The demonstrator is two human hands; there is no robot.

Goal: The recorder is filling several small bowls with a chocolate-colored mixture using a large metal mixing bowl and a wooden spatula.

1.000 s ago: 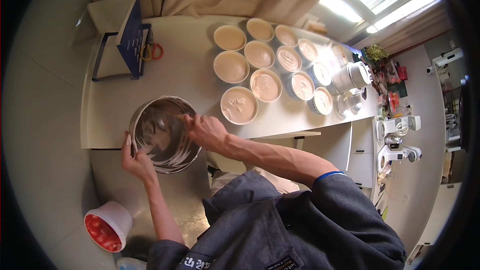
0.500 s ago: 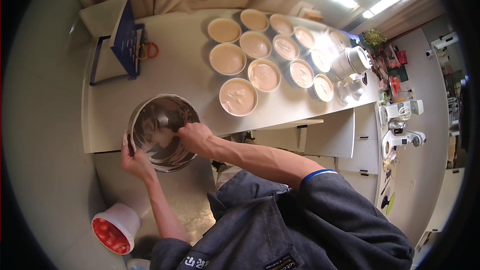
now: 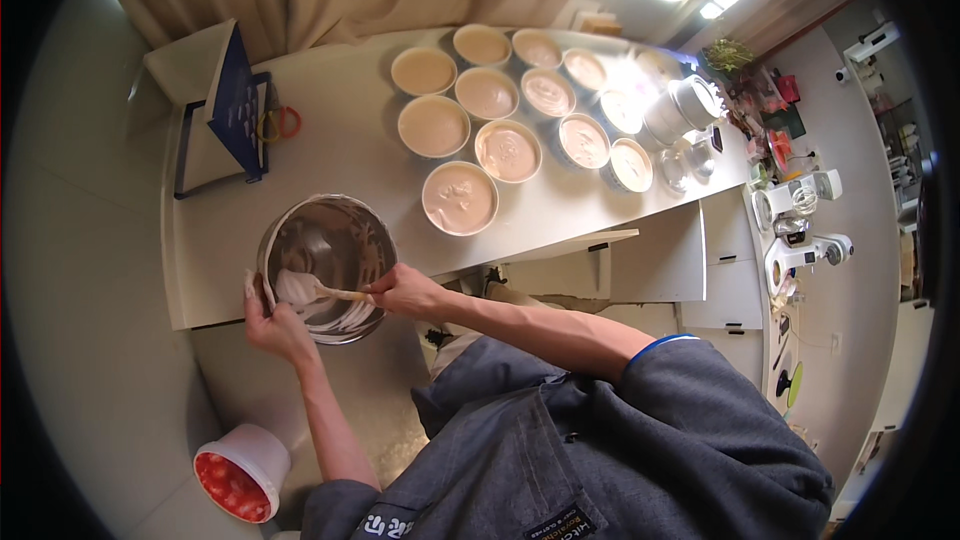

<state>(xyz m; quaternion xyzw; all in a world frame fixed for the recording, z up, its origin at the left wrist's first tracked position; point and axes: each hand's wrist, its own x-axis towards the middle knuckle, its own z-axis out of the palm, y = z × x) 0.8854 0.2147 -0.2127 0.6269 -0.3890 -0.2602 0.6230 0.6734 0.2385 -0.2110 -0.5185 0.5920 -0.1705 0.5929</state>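
Observation:
A large steel mixing bowl [image 3: 335, 220] sits tilted at the table's near left edge, its inside smeared with pale pink cream. My left hand [image 3: 277, 325] grips the bowl's left rim, with white cream smeared on the fingers. In my right hand [image 3: 405, 292] is the handle of a spatula [image 3: 340, 294], closed round its end at the bowl's right side. The spatula's broad head, coated in cream, lies inside the bowl near the left wall. Right of the bowl stands a round tub [image 3: 459, 198] filled with pale pink cream.
Several more filled tubs [image 3: 434, 126] stand in rows on the white table [image 3: 330, 110]. Stacked white containers [image 3: 684, 112] are at its right end. A blue-and-white stand [image 3: 225, 100] with scissors [image 3: 280, 123] is at the left. Below, a white bucket [image 3: 265, 450] holds red contents.
My right hand has shifted slightly right and down. The spatula, hidden before, now shows with its head toward the bowl's left wall. My left hand still holds the rim.

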